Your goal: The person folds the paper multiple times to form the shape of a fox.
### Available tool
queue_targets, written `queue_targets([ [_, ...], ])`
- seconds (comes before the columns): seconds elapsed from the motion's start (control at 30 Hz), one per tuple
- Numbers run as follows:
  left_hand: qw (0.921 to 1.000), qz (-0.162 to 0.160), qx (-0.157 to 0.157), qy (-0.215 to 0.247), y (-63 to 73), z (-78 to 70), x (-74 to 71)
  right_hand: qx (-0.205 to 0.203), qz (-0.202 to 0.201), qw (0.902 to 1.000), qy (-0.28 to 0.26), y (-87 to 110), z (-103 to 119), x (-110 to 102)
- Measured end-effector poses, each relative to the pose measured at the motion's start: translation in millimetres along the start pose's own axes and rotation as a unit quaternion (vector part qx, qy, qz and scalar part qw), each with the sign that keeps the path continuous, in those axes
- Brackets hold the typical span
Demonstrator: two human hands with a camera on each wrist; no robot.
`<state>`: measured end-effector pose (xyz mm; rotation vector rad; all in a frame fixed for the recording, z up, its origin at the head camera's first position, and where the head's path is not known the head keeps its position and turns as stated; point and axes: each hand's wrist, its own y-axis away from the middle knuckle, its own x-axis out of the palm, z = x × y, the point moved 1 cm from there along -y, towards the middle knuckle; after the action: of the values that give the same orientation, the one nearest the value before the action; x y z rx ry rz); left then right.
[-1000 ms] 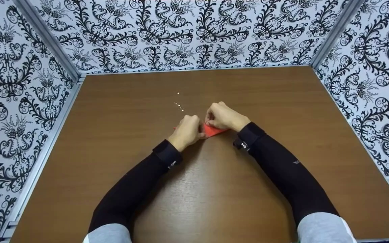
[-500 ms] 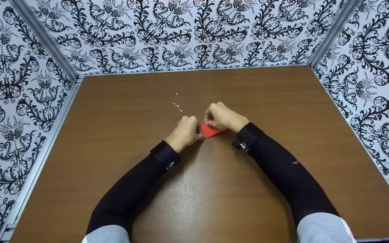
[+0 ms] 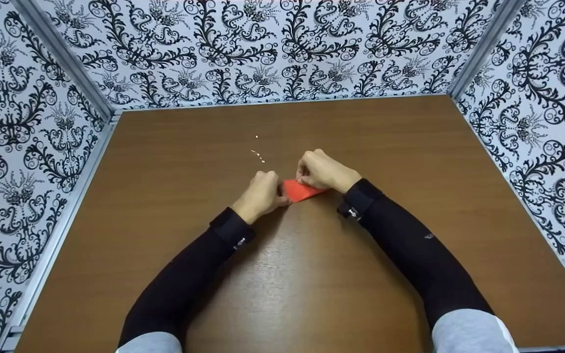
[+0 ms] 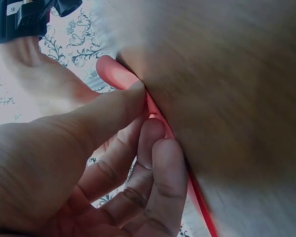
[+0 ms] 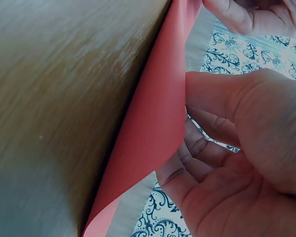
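A red sheet, apparently folded paper (image 3: 299, 192), lies on the brown table between both hands. My left hand (image 3: 260, 195) pinches its left part; in the left wrist view the thumb presses against the red strip opposite the fingertips (image 4: 168, 148). At the sheet's upper edge, my right hand (image 3: 324, 169) holds the paper between thumb and fingers. In the right wrist view the red paper (image 5: 150, 113) curves up from the table, with the thumb on its fold and the other fingers behind. The sheet's left end is hidden by the left hand.
Several tiny white bits (image 3: 258, 154) lie on the wooden table (image 3: 282, 274) beyond the hands. Walls with black-and-white scroll patterns (image 3: 243, 49) stand at the back and sides, joined by metal corner posts (image 3: 481, 49).
My left hand has slid left and slightly nearer along the paper, away from the right hand. More red shows between them. The right hand stays almost still.
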<state>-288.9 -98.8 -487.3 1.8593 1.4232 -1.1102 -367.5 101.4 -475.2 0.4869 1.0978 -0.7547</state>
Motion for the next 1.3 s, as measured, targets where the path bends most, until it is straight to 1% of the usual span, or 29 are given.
queue_targets([
  [0.13,1.0000,0.001,0.001,-0.001,3.5,5.4,-3.2,0.000,0.000,1.0000,0.000,-0.7,0,0],
  [0.33,0.9998,0.006,-0.016,0.008,10.7,14.7,-9.1,0.003,0.001,1.0000,-0.004,0.1,1,0],
  [0.47,0.9998,0.004,-0.016,0.011,13.9,18.7,-11.1,0.004,-0.002,0.9999,-0.010,1.7,1,0],
  [0.7,0.9998,0.007,-0.019,0.001,16.3,19.0,-11.0,0.009,0.003,0.9999,-0.014,1.5,1,1],
  [0.87,0.9998,-0.004,-0.019,-0.007,17.4,15.3,-12.1,0.004,-0.002,0.9998,-0.018,1.4,0,2],
  [1.1,0.9998,-0.009,-0.007,-0.013,17.1,10.7,-13.2,-0.003,-0.006,0.9999,-0.012,1.7,-1,3],
  [1.17,0.9998,-0.013,0.004,-0.013,16.3,9.6,-14.2,-0.001,-0.005,0.9999,-0.014,1.4,-1,3],
  [1.3,0.9985,-0.030,0.041,-0.019,14.3,5.8,-16.5,0.005,-0.005,0.9999,-0.014,1.2,-1,2],
])
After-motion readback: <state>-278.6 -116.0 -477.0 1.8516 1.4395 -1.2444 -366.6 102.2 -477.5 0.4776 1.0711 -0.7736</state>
